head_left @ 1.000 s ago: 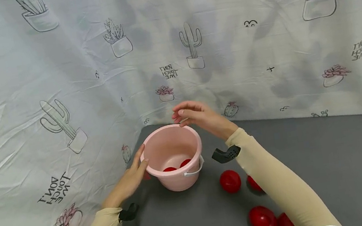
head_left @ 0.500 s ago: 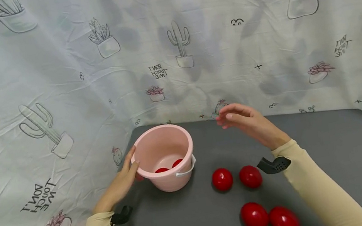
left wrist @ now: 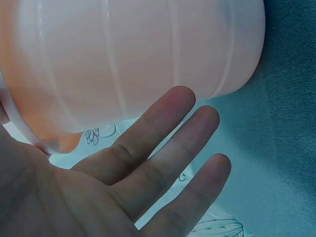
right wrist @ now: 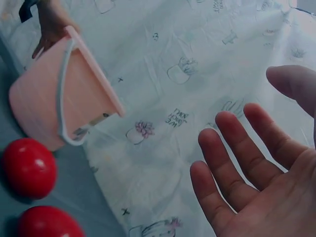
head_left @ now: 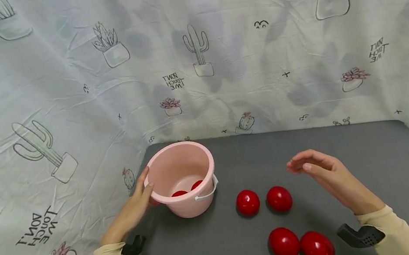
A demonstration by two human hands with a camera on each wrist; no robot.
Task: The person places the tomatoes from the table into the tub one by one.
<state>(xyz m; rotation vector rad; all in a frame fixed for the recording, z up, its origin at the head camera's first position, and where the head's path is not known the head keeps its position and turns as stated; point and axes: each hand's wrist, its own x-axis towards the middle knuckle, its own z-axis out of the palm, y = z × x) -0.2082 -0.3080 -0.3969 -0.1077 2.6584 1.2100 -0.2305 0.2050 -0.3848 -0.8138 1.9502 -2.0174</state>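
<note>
Pale cloth printed with cacti and potted succulents [head_left: 193,54] hangs behind and to the left of a flat grey tabletop [head_left: 352,158], and a round pink plastic bucket with a white wire handle [head_left: 189,200] stands upright near that table's back left corner. Two glossy red balls [head_left: 186,189] lie on the bucket's floor, half hidden by its near wall. The left hand [head_left: 131,211] rests against the bucket's left side, thumb up by the rim; the left wrist view shows its fingers [left wrist: 163,148] straight and spread along the wall, bracing it without curling round anything. To the right of the bucket four more red balls sit on the table: a near pair close beside it [head_left: 248,203] [head_left: 279,198], and a second pair, touching one another, further from the bucket toward the front edge [head_left: 284,244] [head_left: 317,247]. A second ago the right hand [head_left: 331,177] was over the bucket's far rim; half a second ago it had drawn off to the right, and it now hovers well clear of the bucket, just beyond the near pair, fingers loosely extended and the palm bare. That retreat, with an empty hand, suggests a drop into the bucket is finished and the hand is heading back to the loose balls.
</note>
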